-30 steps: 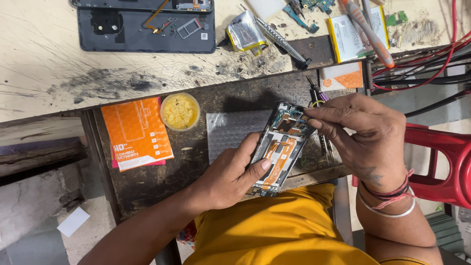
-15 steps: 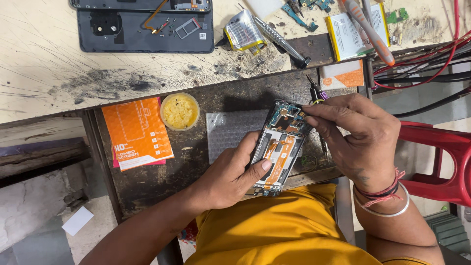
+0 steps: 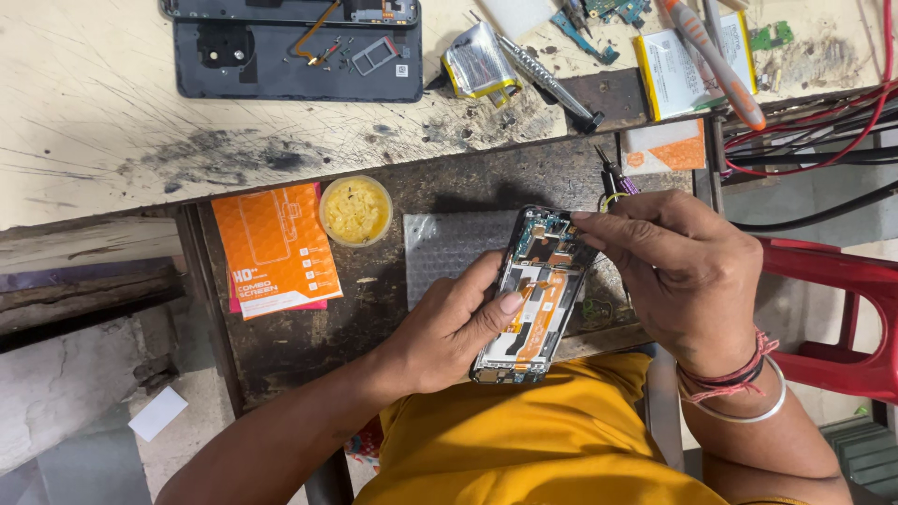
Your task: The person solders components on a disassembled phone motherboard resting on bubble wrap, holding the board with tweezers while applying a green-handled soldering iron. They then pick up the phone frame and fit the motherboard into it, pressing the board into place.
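The left hand (image 3: 449, 327) cradles an opened phone (image 3: 533, 295) over the dark tray (image 3: 281, 355), thumb clamped along its edge. The right hand (image 3: 678, 271) pinches its fingers together at the top corner — internal work seems under way, calling for fine touch. Beyond: an orange rectangular packet (image 3: 276, 248), a round yellow tub (image 3: 355, 210) — farther, a white-and-orange packet (image 3: 664, 148).

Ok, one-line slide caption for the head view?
Left hand steadies an opened black smartphone; right hand works at its top.
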